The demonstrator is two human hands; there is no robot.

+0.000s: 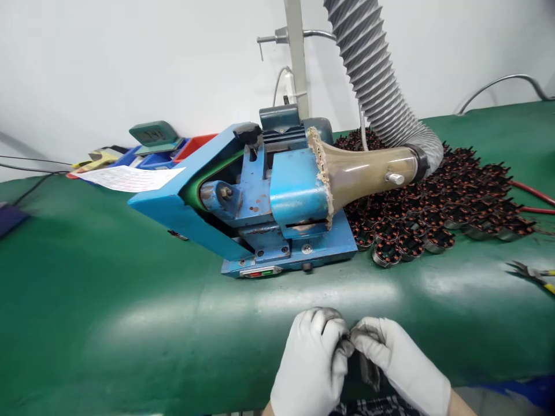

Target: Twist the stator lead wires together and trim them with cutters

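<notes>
Both hands wear white gloves with grey-black stains on the fingers. My left hand (pixel 314 355) is closed, its fingers curled around something dark that they mostly hide. Close against it, my right hand (pixel 385 352) pinches with thumb and forefinger at the same spot. What sits between the fingertips is too small and covered to name. The two hands meet over the front edge of the green bench (pixel 186 323), in front of a blue belt grinding machine (pixel 299 188).
Behind the machine's right side lie many copper-wound motor stators (pixel 433 214). A grey ribbed hose (pixel 368 69) joins the machine's tan duct (pixel 368 170). Cutting pliers (pixel 531 274) with yellow handles rest at the right. Paper (pixel 130 178) and coloured bins (pixel 160 160) stand back left.
</notes>
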